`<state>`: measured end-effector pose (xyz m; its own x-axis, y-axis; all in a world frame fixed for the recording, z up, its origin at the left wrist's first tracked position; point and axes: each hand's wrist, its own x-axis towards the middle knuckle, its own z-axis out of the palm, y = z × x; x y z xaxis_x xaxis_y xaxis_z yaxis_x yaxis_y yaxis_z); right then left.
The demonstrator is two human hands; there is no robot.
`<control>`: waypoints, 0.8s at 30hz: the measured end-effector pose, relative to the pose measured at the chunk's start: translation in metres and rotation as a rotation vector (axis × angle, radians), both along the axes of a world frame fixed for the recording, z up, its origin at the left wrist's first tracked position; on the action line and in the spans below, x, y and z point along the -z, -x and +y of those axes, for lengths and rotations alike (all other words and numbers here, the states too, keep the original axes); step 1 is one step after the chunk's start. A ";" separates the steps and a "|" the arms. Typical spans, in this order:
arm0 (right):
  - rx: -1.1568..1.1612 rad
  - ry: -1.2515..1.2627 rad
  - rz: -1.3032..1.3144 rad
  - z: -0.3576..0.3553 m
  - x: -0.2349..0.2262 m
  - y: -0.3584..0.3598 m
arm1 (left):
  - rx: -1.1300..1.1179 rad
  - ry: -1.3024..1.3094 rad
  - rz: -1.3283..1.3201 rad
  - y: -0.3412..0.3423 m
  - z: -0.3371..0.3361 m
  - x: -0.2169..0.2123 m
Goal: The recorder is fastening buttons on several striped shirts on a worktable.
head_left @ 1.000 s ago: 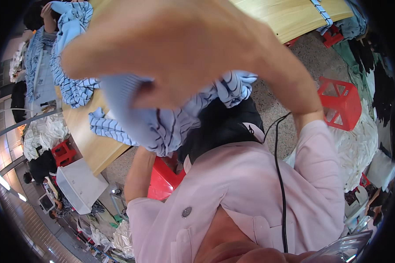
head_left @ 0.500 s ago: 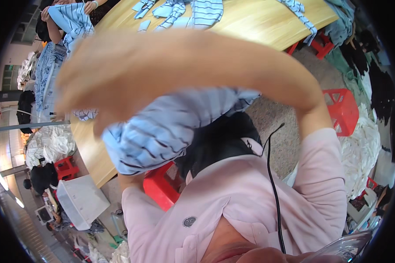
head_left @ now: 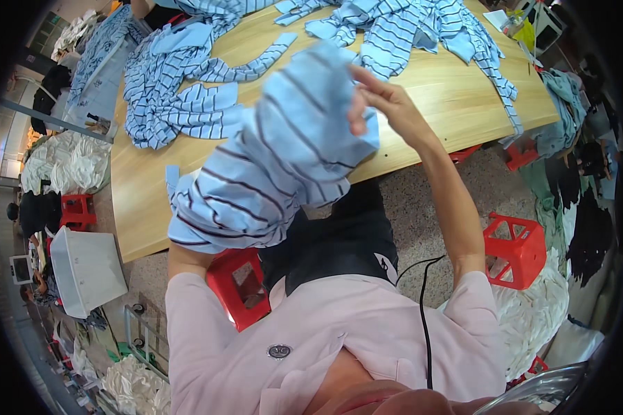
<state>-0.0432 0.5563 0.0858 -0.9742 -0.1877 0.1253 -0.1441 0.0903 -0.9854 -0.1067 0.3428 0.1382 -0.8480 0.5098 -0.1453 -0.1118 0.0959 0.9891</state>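
A light-blue cloth piece with dark stripes [head_left: 256, 173], bunched like a sleeve or tube, is drawn over my left forearm [head_left: 190, 259]. My left hand is hidden inside or behind it, so its fingers do not show. At the upper right end of the cloth, my right hand [head_left: 391, 107] has bent fingers closed on the fabric's edge; motion slightly blurs this spot. The cloth is held up over the near edge of the wooden table [head_left: 145, 221], in front of my body.
More striped blue pieces [head_left: 166, 90] are heaped at the table's far left, and others [head_left: 408, 34] lie across its far side. Red stools [head_left: 516, 250] stand on the floor right and left. A grey-white bin [head_left: 90, 270] is at left, near white cloth heaps [head_left: 69, 162]. A black cable [head_left: 426, 325] hangs before me.
My right arm swept across the view and has drawn back to the right, its hand now at the cloth's end. The striped cloth rose and spread upward. My view shifted, showing more table.
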 end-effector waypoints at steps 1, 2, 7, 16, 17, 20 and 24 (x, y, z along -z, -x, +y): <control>0.001 0.079 -0.174 -0.021 -0.008 -0.012 | -0.027 0.004 -0.032 -0.014 -0.023 0.006; 0.162 -0.266 0.218 0.025 0.074 -0.009 | -0.001 -0.013 -0.055 -0.032 -0.027 0.004; -0.123 -0.073 0.522 -0.027 0.028 0.041 | -0.170 -0.049 -0.204 -0.065 -0.049 0.027; 0.060 0.387 -0.147 -0.102 -0.051 -0.002 | -0.171 -0.143 -0.428 -0.146 -0.121 0.047; 0.099 0.425 -0.215 -0.102 -0.063 -0.010 | -0.150 -0.162 -0.452 -0.138 -0.137 0.048; 0.257 0.557 -0.403 -0.104 -0.094 -0.024 | -0.052 -0.203 -0.527 -0.112 -0.115 0.058; 0.258 0.647 -0.463 -0.082 -0.102 -0.034 | 0.148 -0.807 -0.786 -0.089 -0.107 0.061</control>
